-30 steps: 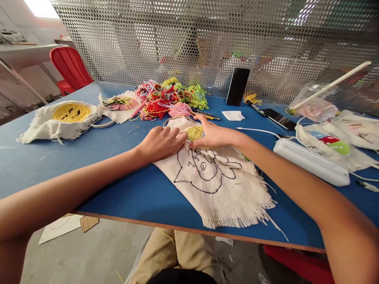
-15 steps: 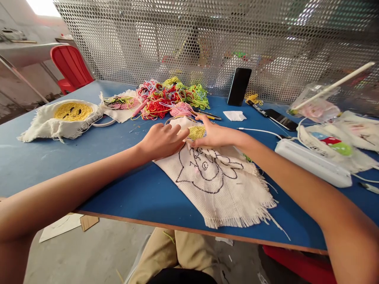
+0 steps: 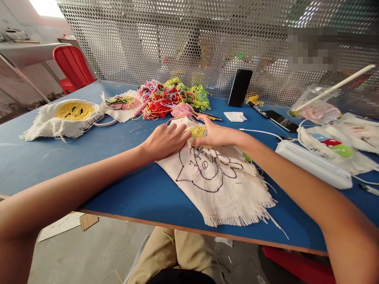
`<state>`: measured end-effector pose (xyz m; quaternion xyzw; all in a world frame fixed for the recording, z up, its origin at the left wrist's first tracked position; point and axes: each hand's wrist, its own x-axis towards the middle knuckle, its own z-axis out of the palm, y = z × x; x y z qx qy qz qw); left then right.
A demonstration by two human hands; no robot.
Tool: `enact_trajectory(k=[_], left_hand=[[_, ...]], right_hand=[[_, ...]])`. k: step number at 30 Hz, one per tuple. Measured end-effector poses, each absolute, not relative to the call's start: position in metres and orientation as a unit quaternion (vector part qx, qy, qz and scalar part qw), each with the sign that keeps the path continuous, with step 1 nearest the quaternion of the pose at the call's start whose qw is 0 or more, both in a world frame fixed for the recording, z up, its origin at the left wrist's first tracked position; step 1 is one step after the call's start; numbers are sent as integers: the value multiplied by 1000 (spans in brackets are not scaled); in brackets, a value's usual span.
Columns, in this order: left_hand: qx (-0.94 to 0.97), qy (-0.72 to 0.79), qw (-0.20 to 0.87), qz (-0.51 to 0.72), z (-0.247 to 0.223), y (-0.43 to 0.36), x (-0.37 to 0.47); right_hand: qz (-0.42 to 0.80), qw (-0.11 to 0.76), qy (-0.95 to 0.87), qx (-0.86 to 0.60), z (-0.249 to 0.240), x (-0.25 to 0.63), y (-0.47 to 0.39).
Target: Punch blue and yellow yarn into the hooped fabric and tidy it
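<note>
A cream cloth (image 3: 227, 197) with a black outline drawing and frayed edges lies on the blue table (image 3: 130, 197). Near its far end is a yellow stitched patch (image 3: 198, 131). My left hand (image 3: 168, 138) is closed on the cloth, left of the patch, its fingers curled. On the right of the patch, my right hand (image 3: 211, 132) grips the cloth's edge with thumb and forefinger spread around the patch. Part of a hoop (image 3: 170, 120) shows at the cloth's far edge. The undersides of both hands are hidden.
Behind the hands sits a heap of coloured yarn (image 3: 166, 98). A yellow-face cloth (image 3: 75, 111) lies at left. An upright phone (image 3: 239, 87), a flat phone (image 3: 281, 120), a white lamp (image 3: 314, 163) and a plastic bag (image 3: 318, 106) stand or lie at right. Perforated metal (image 3: 118, 43) rises behind.
My left hand has shifted slightly to the right, and its fingers have drawn closer in beside the patch. My right hand has barely moved. The camera view has shifted a little.
</note>
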<state>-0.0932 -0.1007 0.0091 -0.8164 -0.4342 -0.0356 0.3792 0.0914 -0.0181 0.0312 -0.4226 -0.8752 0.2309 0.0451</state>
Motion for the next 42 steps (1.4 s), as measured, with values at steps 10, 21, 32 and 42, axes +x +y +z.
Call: enact_trajectory(k=[10, 21, 32, 42], left_hand=[[-822, -441, 360, -30, 6, -97, -97], [-811, -442, 382, -42, 12, -100, -100], [-789, -460, 401, -76, 10, -101, -99], [-804, -430, 407, -51, 10, -105, -93]], right_hand=[[228, 43, -874, -426, 31, 91, -18], [239, 34, -872, -427, 35, 92, -19], [271, 50, -871, -407, 37, 94, -20], [268, 44, -869, -413, 36, 94, -19]])
